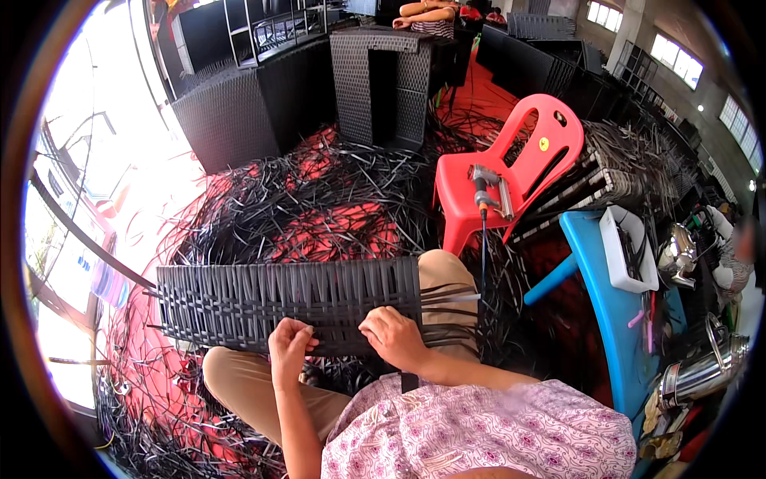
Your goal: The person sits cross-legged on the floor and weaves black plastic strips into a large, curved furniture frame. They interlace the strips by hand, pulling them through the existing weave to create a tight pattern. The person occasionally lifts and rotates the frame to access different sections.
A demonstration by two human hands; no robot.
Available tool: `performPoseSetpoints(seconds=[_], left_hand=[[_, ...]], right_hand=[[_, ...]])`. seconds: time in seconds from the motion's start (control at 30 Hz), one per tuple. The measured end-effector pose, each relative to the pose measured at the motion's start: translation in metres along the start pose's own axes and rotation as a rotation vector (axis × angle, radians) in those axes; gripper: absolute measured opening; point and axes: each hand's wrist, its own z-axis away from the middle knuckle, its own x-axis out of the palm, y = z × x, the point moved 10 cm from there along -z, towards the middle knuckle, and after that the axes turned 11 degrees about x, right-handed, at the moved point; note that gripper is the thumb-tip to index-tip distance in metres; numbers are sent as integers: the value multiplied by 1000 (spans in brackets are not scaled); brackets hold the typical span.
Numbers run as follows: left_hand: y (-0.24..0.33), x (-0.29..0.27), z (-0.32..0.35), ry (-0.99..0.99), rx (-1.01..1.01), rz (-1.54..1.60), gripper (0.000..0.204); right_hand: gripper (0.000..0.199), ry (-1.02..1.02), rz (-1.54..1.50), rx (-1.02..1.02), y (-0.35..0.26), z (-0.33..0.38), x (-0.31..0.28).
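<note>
A black woven panel (239, 289) of flat plastic strips lies across my knees. Loose strip ends (451, 307) stick out past its right side, over the tan trousers. At the panel's near edge, left of its middle, my left hand (290, 345) is closed in a pinch, thumb against fingers. Further right, my right hand (396, 335) rests on the weave with its fingers curled and pressed together. Whatever either hand pinches is too small or too hidden to make out.
Heaps of black strips (319, 191) cover the red floor. A red chair (471, 188) carries a nail gun (488, 188) with a hose. To the right is a blue stool (598, 295) bearing a white bin (618, 267). Black woven furniture (351, 88) stands ahead, near another person (435, 17).
</note>
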Motion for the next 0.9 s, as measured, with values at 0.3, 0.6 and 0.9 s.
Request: performPoseSetpoints(seconds=[0.3,0.6,0.9], left_hand=[[1,0,0,-5,-56,38,8],[-9,-2,-3,-52,-63,125,7],[-14,-2,-6,-89,-67,141,6]], right_hand=[[14,22,12,-36,-2,5,0],[16,24,24,-50,-5,3,-1],[17,39,14,-58,-4,3,0]])
